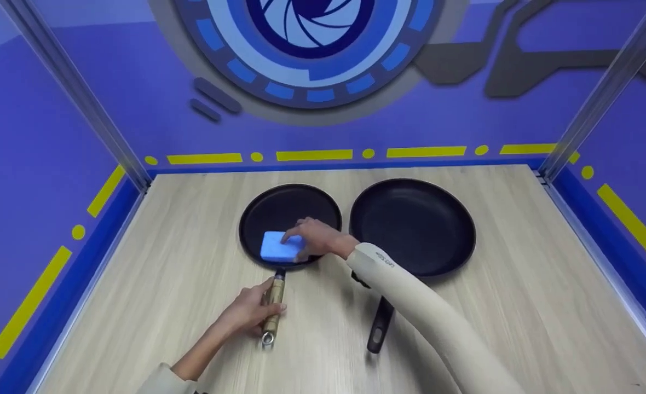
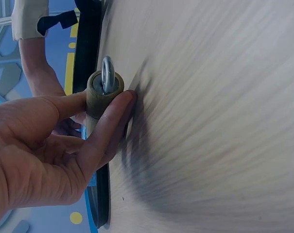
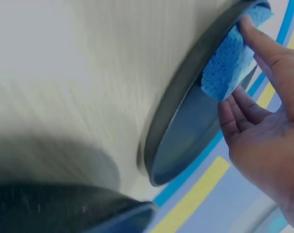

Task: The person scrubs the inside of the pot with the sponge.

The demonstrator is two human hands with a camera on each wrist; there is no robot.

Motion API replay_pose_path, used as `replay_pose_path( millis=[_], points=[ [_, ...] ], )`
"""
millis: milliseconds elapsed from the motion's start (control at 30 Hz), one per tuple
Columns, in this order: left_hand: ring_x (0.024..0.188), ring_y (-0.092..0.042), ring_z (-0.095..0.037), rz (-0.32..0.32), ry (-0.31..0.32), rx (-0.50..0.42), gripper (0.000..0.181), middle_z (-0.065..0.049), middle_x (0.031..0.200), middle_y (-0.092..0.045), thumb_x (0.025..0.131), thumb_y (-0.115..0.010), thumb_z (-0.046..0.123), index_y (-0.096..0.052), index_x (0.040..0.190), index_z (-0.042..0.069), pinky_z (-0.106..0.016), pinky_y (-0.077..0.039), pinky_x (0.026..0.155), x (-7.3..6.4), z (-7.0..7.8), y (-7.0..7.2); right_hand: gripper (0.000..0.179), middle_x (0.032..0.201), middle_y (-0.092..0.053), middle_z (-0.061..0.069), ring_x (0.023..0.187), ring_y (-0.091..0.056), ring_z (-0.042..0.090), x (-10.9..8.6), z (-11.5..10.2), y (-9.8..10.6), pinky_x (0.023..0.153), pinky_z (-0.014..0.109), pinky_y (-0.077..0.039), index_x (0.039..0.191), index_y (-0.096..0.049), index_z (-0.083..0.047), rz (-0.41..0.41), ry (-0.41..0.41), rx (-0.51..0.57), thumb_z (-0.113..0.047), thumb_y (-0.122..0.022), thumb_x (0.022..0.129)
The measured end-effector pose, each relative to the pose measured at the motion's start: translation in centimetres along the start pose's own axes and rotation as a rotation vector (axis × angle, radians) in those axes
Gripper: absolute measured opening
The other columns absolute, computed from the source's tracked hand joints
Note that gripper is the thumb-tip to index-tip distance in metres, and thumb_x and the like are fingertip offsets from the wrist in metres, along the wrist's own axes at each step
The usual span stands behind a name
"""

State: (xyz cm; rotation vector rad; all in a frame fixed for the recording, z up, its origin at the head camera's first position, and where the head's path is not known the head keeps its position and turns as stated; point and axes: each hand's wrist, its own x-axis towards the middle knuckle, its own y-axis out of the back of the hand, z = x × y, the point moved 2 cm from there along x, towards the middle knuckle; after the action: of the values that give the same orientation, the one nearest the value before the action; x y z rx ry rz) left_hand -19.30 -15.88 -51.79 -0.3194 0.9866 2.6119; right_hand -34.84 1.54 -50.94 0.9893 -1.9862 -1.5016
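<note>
The right hand (image 1: 318, 239) pinches a blue sponge (image 1: 276, 249) between thumb and fingers, just inside the rim of the small pan (image 1: 290, 205) under it. The left hand (image 1: 246, 309), nearer the person, grips that pan's handle (image 1: 273, 314), thumb on one side. Work seems under way on the small pan; how much of its surface is done or left, I cannot tell. The big pan (image 1: 410, 224), right of the right hand, has no sponge on it; whether it is finished does not show. The sponge is a porous, thick block; the small pan is black, shallow and evenly dark.
</note>
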Motion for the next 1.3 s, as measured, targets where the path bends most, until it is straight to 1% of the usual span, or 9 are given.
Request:
replay_pose_path(
  millis=[200,367,500,667,800,933,1033,1200,1300],
  points=[
    [0.074,-0.065,-0.017,-0.019,-0.012,0.005,0.079,-0.027,0.115,-0.066,0.096,-0.073,0.024,-0.031,0.156,-0.008,-0.034,-0.055,0.071,0.5,-0.1,0.2,0.051,0.126,-0.073,0.002,0.120,-0.060,0.027,2.7,0.2,-0.6,0.110,0.041,-0.044,0.132,-0.071,-0.022,0.097,-0.053,0.028,-0.038,-0.083,0.086],
    [0.079,-0.066,-0.019,-0.025,0.004,0.006,0.080,-0.031,0.120,-0.063,0.095,-0.074,0.026,-0.033,0.156,-0.006,-0.038,-0.057,0.075,0.4,-0.7,0.1,0.052,0.128,-0.072,0.004,0.122,-0.059,0.026,5.1,-0.4,-1.3,0.111,0.039,-0.043,0.135,-0.068,-0.023,0.158,-0.145,0.036,-0.040,-0.080,0.088],
    [0.087,-0.067,-0.023,-0.021,-0.033,0.019,0.080,-0.036,0.127,-0.061,0.094,-0.074,0.027,-0.034,0.155,-0.008,-0.044,-0.056,0.086,0.3,-0.7,0.1,0.052,0.134,-0.067,0.007,0.124,-0.056,0.027,6.4,-0.4,-1.6,0.111,0.040,-0.043,0.139,-0.065,-0.027,0.180,-0.262,0.037,-0.042,-0.074,0.091],
    [0.091,-0.068,-0.026,-0.023,-0.073,0.049,0.080,-0.038,0.126,-0.061,0.095,-0.074,0.026,-0.034,0.154,-0.010,-0.052,-0.054,0.093,0.4,-0.4,0.2,0.050,0.134,-0.066,0.013,0.121,-0.058,0.033,7.1,1.4,-1.0,0.107,0.044,-0.047,0.140,-0.065,-0.024,0.243,-0.328,0.049,-0.037,-0.073,0.092],
    [0.088,-0.067,-0.022,-0.032,-0.045,0.061,0.080,-0.035,0.125,-0.063,0.096,-0.072,0.027,-0.032,0.154,-0.009,-0.052,-0.053,0.096,0.7,-0.3,0.5,0.046,0.127,-0.067,0.016,0.120,-0.058,0.036,6.8,3.7,-0.1,0.106,0.045,-0.047,0.137,-0.066,-0.022,0.285,-0.439,0.010,-0.035,-0.072,0.094],
    [0.077,-0.065,-0.017,-0.037,-0.037,0.063,0.081,-0.026,0.111,-0.068,0.097,-0.071,0.029,-0.031,0.155,-0.009,-0.047,-0.056,0.089,0.6,-0.4,0.3,0.037,0.122,-0.068,0.016,0.120,-0.059,0.035,5.5,4.9,0.4,0.106,0.045,-0.047,0.129,-0.069,-0.021,0.257,-0.548,-0.092,-0.037,-0.070,0.096],
    [0.075,-0.066,-0.016,-0.040,-0.036,0.067,0.081,-0.024,0.107,-0.069,0.097,-0.071,0.028,-0.029,0.156,-0.009,-0.046,-0.056,0.088,0.6,-0.3,0.3,0.031,0.118,-0.072,0.014,0.115,-0.064,0.033,4.8,5.0,0.9,0.102,0.044,-0.051,0.119,-0.073,-0.018,0.219,-0.559,-0.187,-0.039,-0.071,0.096],
    [0.086,-0.067,-0.021,-0.027,-0.026,0.080,0.080,-0.033,0.122,-0.065,0.097,-0.071,0.027,-0.030,0.155,-0.009,-0.052,-0.052,0.098,0.5,-0.2,0.2,0.035,0.111,-0.076,0.013,0.105,-0.069,0.032,3.1,4.5,1.5,0.094,0.043,-0.056,0.108,-0.077,-0.010,0.191,-0.587,-0.254,-0.039,-0.079,0.089],
    [0.095,-0.068,-0.025,-0.027,-0.027,0.081,0.079,-0.036,0.131,-0.060,0.097,-0.071,0.026,-0.031,0.156,-0.008,-0.054,-0.050,0.102,0.5,-0.1,0.2,0.033,0.108,-0.077,0.014,0.101,-0.071,0.034,1.5,3.9,1.6,0.089,0.044,-0.058,0.105,-0.079,-0.009,0.161,-0.553,-0.263,-0.034,-0.085,0.084]
  ],
)
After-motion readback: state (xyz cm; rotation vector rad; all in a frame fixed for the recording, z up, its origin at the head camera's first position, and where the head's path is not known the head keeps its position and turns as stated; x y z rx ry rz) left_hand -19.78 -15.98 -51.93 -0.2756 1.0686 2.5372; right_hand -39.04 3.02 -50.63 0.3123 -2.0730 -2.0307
